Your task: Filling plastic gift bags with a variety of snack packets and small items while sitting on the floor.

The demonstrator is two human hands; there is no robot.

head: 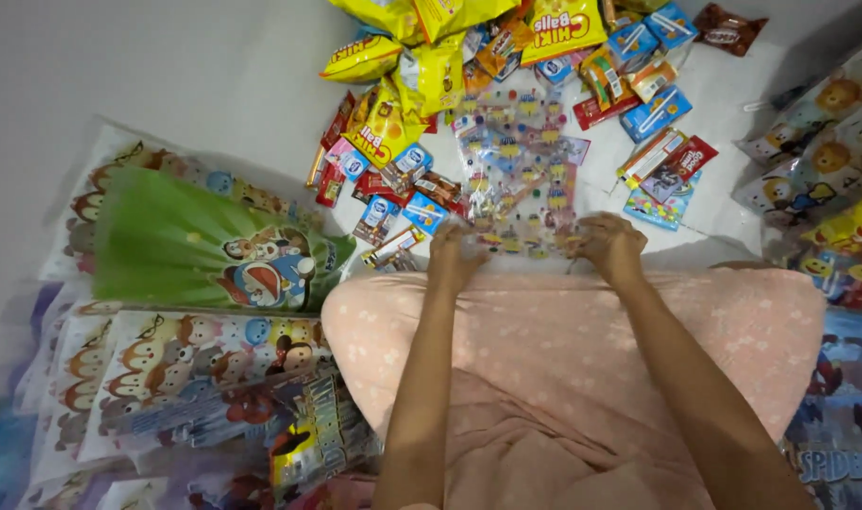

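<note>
The left hand (453,247) and the right hand (608,244) each pinch one near corner of a see-through bag (518,179) with little coloured pictures on it. Both hands are closed on its near edge, left on the left corner, right on the right. The bag lies flat on the white floor (214,76), just past the knees in pink cloth (582,331). Its long side runs straight away from the hands, toward the snack pile. Both hands are equally near to it.

Around the far end of the bag lie yellow snack packs (379,123), small blue boxes (656,111) and red bars (678,165). By the left knee is a green cartoon bag (195,241) on a stack of picture bags (157,364). More yellow cartoon bags (828,189) lie at the right.
</note>
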